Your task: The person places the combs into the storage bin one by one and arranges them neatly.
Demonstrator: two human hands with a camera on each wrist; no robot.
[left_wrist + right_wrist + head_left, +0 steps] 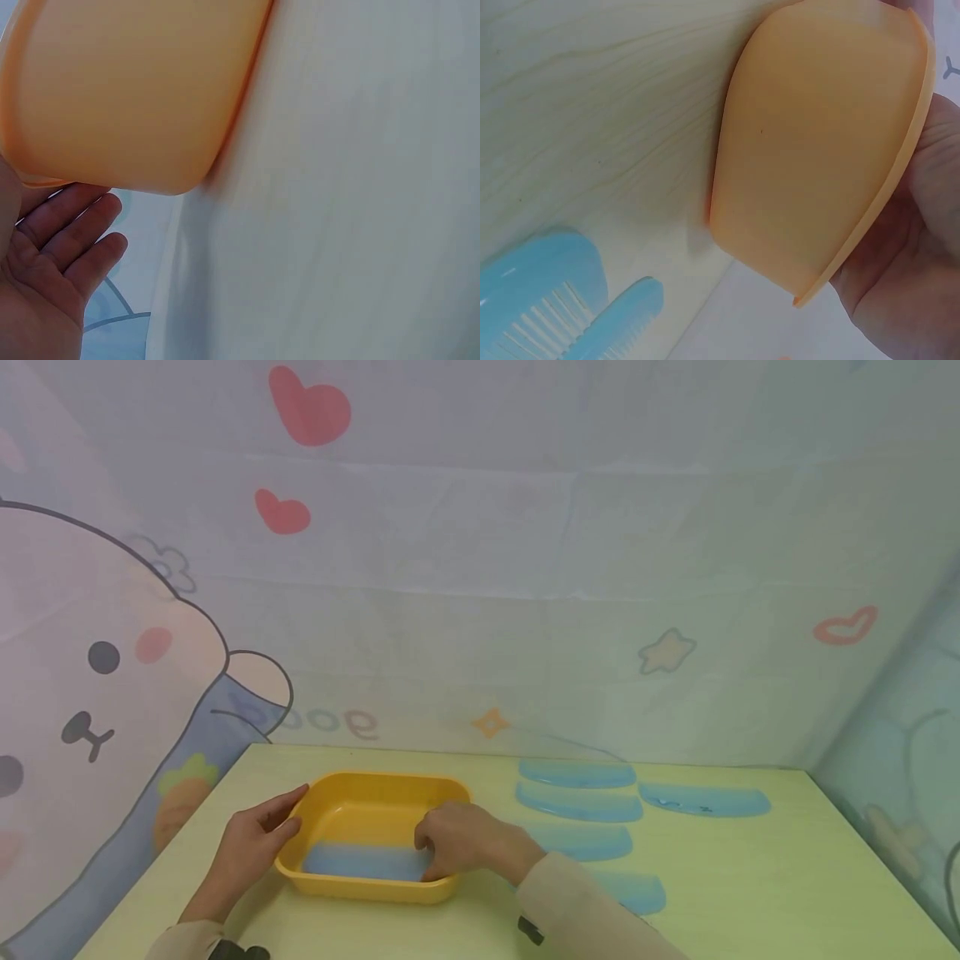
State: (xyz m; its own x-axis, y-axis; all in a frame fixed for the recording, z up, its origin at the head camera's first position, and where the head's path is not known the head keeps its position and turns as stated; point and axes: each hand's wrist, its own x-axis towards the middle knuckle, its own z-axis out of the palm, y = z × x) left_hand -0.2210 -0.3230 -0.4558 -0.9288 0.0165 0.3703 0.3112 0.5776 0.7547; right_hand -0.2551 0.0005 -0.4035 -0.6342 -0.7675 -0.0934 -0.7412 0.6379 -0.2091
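A yellow plastic basin [375,887] sits on the table at centre left in the head view. Inside it, along the near side, lies a blue comb [360,862]. My left hand [251,843] holds the basin's left end, thumb at the rim; in the left wrist view its other fingers [97,259] extend beside the outer wall. Over the right rim reaches my right hand [465,842], thumb and forefinger pinching the comb's right end. In the right wrist view the basin wall hides those fingertips.
Several more blue combs [577,806] lie right of the basin, the nearer ones partly behind the right forearm. One comb [705,800] is set apart farther right. A printed cloth [525,568] hangs behind the table's back edge.
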